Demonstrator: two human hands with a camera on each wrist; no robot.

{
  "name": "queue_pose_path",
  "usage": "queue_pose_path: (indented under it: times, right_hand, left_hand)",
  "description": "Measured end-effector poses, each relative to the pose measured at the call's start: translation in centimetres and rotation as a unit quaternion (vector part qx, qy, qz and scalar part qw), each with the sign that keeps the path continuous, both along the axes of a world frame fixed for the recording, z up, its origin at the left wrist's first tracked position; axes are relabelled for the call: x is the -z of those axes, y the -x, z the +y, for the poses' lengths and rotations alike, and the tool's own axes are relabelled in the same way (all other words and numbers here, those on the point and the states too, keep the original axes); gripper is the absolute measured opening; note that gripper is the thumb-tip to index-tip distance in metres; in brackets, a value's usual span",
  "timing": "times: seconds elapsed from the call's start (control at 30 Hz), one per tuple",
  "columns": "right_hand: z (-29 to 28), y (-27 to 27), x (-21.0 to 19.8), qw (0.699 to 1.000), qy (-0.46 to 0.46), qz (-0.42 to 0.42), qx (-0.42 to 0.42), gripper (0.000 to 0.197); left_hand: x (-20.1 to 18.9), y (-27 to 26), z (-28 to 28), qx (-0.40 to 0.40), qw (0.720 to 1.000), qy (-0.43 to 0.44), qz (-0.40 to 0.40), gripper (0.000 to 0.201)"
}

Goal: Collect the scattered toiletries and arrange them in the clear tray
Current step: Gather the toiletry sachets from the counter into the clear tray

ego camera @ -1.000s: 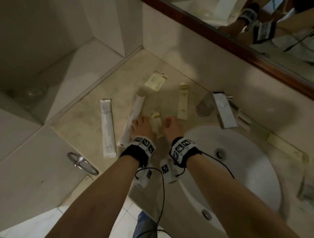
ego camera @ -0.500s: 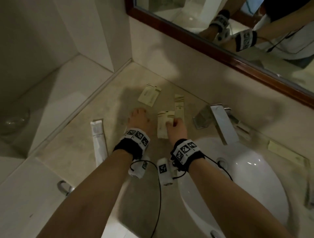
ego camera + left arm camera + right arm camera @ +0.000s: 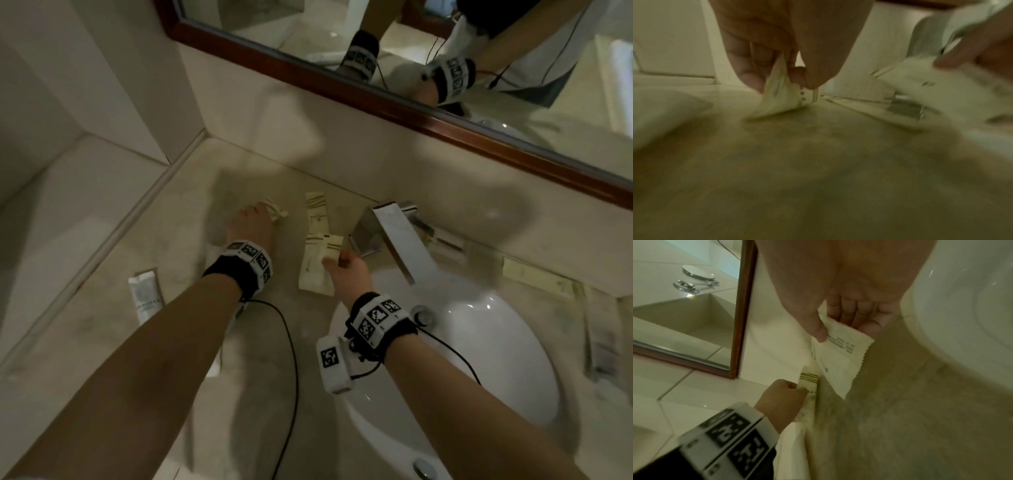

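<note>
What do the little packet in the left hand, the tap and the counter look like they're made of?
Packet pinched by the left hand: thin paper or film, matte cream; it creases and folds. Tap: metal, probably chromed; flat faces give mirror-like reflections. Counter: polished beige stone, perhaps marble; mottled and faintly glossy.

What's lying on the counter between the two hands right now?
In the head view, one long cream sachet lies flat on the counter between the left hand and the right hand, untouched; each hand pinches its own packet.

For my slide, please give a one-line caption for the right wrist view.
Right hand pinches a cream packet above the counter, beside the white sink.
</note>
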State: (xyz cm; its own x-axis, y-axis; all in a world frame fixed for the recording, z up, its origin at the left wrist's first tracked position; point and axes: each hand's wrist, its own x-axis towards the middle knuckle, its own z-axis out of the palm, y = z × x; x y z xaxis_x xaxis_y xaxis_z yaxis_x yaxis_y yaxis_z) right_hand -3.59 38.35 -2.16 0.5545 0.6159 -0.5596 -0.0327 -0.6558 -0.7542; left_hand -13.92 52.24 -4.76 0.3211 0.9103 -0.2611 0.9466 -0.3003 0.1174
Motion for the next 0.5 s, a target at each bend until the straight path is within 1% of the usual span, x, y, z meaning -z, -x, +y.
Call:
queue_pose_path:
  times: [0.1,0.13,0.2,0.23,0.33,0.43,0.47,0.5]
  right_hand:
    - [-0.8,0.3,-0.6,1.000,-0.007,0.022,0.004,0.024]
    - [-1.3,0.3,-0.7,0.999,-0.014,0.038,0.010,0.023]
    - [-2.5,0.4,-1.2,0.997,-0.025,0.074,0.022,0.019]
    - [-3.3,0.4,-1.3,0.995,-0.023,0.091,0.027,0.022]
    - [-6.4,-0.1,-1.5,0.989,-0.019,0.143,0.046,0.028]
    - [-10.8,-1.4,-1.0,0.982,-0.018,0.166,0.093,0.027]
    - [-12.4,-2.0,-0.9,0.978,-0.021,0.175,0.112,0.027]
    - [-14.2,-2.8,-0.7,0.975,-0.025,0.184,0.124,0.025]
  left_hand:
    - [-1.4,0.3,-2.3,-0.059,0.996,0.029,-0.055,0.048]
    - [-1.9,0.4,-3.3,-0.078,0.994,0.028,-0.075,0.047]
    - [-2.8,0.4,-6.0,-0.079,0.990,0.024,-0.110,0.035]
    - [-3.2,0.3,-7.6,-0.079,0.989,0.036,-0.123,0.030]
    - [-3.5,-0.4,-11.9,-0.132,0.960,0.105,-0.224,0.029]
    - [-2.9,-1.6,-15.7,-0.160,0.942,0.134,-0.262,0.028]
    - [-2.8,-2.1,-17.1,-0.167,0.938,0.149,-0.265,0.030]
    - [-3.1,-2.7,-18.7,-0.161,0.941,0.158,-0.251,0.032]
